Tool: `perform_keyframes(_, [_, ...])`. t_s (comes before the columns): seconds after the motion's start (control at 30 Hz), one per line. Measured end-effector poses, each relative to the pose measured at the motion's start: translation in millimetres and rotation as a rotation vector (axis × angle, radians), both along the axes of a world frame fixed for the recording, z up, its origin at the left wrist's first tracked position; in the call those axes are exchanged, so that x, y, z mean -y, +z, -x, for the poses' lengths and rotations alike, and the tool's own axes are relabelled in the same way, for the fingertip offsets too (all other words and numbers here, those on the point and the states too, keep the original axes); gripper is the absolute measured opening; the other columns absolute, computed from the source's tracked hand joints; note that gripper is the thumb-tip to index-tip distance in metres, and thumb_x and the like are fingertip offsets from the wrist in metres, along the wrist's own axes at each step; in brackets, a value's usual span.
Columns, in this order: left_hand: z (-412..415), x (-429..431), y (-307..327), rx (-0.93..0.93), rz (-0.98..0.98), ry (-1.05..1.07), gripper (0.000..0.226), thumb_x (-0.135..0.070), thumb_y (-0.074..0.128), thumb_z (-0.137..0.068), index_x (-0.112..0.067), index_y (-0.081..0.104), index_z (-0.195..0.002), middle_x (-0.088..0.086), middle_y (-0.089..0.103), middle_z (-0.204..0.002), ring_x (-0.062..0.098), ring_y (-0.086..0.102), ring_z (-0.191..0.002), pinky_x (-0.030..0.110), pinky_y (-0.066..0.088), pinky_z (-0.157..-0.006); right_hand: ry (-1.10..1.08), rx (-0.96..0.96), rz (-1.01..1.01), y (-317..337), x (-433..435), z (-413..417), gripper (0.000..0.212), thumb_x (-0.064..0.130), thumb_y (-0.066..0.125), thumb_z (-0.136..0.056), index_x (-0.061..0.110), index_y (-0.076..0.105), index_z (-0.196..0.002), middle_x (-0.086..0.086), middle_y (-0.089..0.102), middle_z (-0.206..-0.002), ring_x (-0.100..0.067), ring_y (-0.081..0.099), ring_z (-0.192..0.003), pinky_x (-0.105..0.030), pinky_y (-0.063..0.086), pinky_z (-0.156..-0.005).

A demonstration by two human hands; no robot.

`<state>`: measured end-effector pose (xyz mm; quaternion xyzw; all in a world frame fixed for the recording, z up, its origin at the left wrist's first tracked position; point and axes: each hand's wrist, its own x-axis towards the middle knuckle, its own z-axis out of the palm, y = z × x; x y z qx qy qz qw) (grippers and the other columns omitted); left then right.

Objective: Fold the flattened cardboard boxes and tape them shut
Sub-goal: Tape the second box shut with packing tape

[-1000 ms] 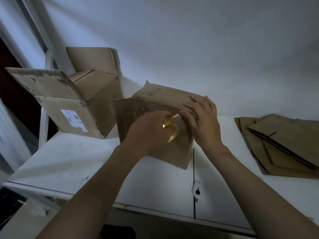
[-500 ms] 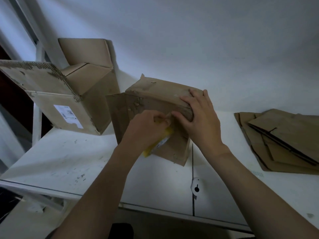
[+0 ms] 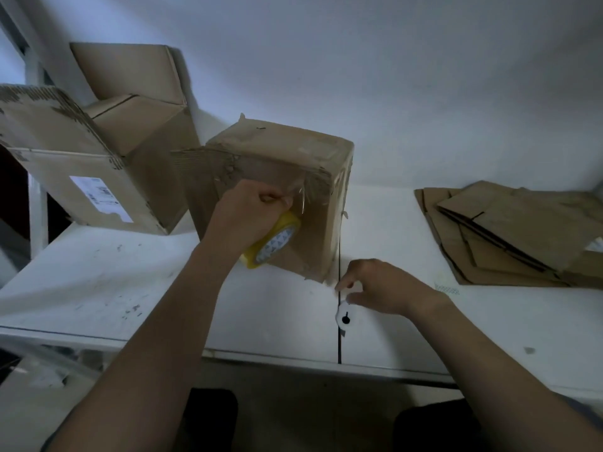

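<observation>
One change, right hand off box, left hand gripping tape

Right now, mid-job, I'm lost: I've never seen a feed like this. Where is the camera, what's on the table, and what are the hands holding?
There is no machine here. These are a person's two bare hands, filmed by one wide-angle camera worn on their head, which looks forward and down. A folded cardboard box stands on the white table. The left hand grips a yellow tape roll against the box's front face. The right hand is low, at a small white round object on the table; I cannot tell whether it grips it. A larger open box lies at the left and a stack of flattened boxes at the right.
</observation>
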<state>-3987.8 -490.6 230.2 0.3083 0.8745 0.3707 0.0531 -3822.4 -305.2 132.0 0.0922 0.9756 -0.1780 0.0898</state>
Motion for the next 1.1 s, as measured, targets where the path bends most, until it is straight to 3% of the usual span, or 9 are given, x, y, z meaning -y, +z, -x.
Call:
perform_keyframes(0.13, [-3, 4, 4, -0.025, 0.001, 0.022, 0.024, -0.044, 0.063, -0.094, -0.034, 0.075, -0.111, -0.010, 0.069, -0.097, 0.008, 0.061, -0.088, 0.027, 0.048, -0.077, 0.013, 0.118, -0.034, -22, 8, 1, 0.039, 0.024, 0.067, -0.093, 0.034, 0.064, -0.130, 0.009, 0.054, -0.128, -0.013, 0.052, -0.118, -0.029, 0.046, -0.099])
perform_keyframes(0.27, [-4, 6, 5, -0.030, -0.002, 0.025, 0.023, -0.044, 0.063, -0.094, -0.036, 0.075, -0.111, -0.013, 0.066, -0.096, 0.007, 0.059, -0.088, 0.027, 0.046, -0.076, 0.016, 0.120, -0.057, -27, 6, 0, 0.037, 0.027, 0.068, -0.092, 0.035, 0.065, -0.128, 0.009, 0.053, -0.125, -0.013, 0.046, -0.116, -0.032, 0.046, -0.098])
perform_keyframes(0.43, [-5, 7, 5, -0.030, -0.009, 0.042, 0.024, -0.045, 0.063, -0.093, -0.035, 0.074, -0.113, -0.016, 0.061, -0.091, 0.009, 0.057, -0.090, 0.027, 0.044, -0.077, -0.013, 0.064, -0.042, -25, 3, -6, 0.022, 0.028, 0.077, -0.083, 0.032, 0.064, -0.099, 0.011, 0.057, -0.104, -0.008, 0.049, -0.095, -0.030, 0.048, -0.081])
perform_keyframes(0.57, [-3, 7, 5, -0.025, -0.009, 0.035, 0.025, -0.046, 0.062, -0.094, -0.036, 0.074, -0.113, -0.018, 0.058, -0.089, 0.009, 0.057, -0.091, 0.028, 0.044, -0.078, -0.017, -0.237, 0.052, 3, 9, -13, 0.020, 0.032, 0.076, -0.086, 0.032, 0.056, -0.090, 0.012, 0.059, -0.083, -0.008, 0.056, -0.076, -0.033, 0.049, -0.067])
perform_keyframes(0.67, [-2, 8, 4, -0.028, -0.006, 0.034, 0.028, -0.049, 0.059, -0.095, -0.035, 0.074, -0.114, -0.014, 0.062, -0.095, 0.010, 0.057, -0.091, 0.027, 0.043, -0.079, -0.009, -0.700, 0.114, 42, 27, -12, 0.021, 0.032, 0.075, -0.089, 0.028, 0.066, -0.108, 0.011, 0.063, -0.088, -0.007, 0.056, -0.080, -0.026, 0.048, -0.070])
perform_keyframes(0.77, [-1, 9, 5, -0.056, -0.007, 0.031, 0.025, -0.044, 0.058, -0.096, -0.034, 0.075, -0.111, -0.013, 0.064, -0.091, 0.010, 0.061, -0.087, 0.026, 0.045, -0.073, -0.033, -1.049, 0.034, 79, 47, -3, 0.021, 0.027, 0.076, -0.090, 0.018, 0.072, -0.108, 0.005, 0.069, -0.095, -0.013, 0.059, -0.088, -0.023, 0.046, -0.076])
perform_keyframes(0.87, [1, 11, 6, -0.098, 0.021, 0.028, 0.023, -0.039, 0.056, -0.097, -0.035, 0.076, -0.108, -0.011, 0.066, -0.089, 0.006, 0.058, -0.076, 0.018, 0.041, -0.062, -0.026, -1.144, -0.088, 98, 54, 18, 0.018, 0.018, 0.077, -0.087, 0.011, 0.073, -0.103, -0.005, 0.069, -0.098, -0.025, 0.063, -0.100, -0.031, 0.052, -0.080])
perform_keyframes(0.97, [3, 12, 6, -0.119, 0.029, 0.017, 0.023, -0.037, 0.057, -0.096, -0.034, 0.076, -0.108, -0.006, 0.072, -0.096, 0.013, 0.063, -0.082, 0.022, 0.045, -0.065, -0.039, -1.045, -0.127, 100, 54, 37, 0.017, 0.017, 0.076, -0.086, 0.012, 0.074, -0.102, -0.006, 0.070, -0.103, -0.026, 0.059, -0.116, -0.038, 0.055, -0.085])
perform_keyframes(1.1, [5, 11, 5, -0.129, 0.023, 0.015, 0.023, -0.040, 0.058, -0.096, -0.034, 0.077, -0.106, -0.007, 0.073, -0.096, 0.012, 0.063, -0.081, 0.021, 0.045, -0.065, -0.095, -0.996, -0.130, 92, 55, 43, 0.014, 0.018, 0.078, -0.083, 0.015, 0.075, -0.097, -0.003, 0.067, -0.103, -0.025, 0.057, -0.120, -0.043, 0.058, -0.071])
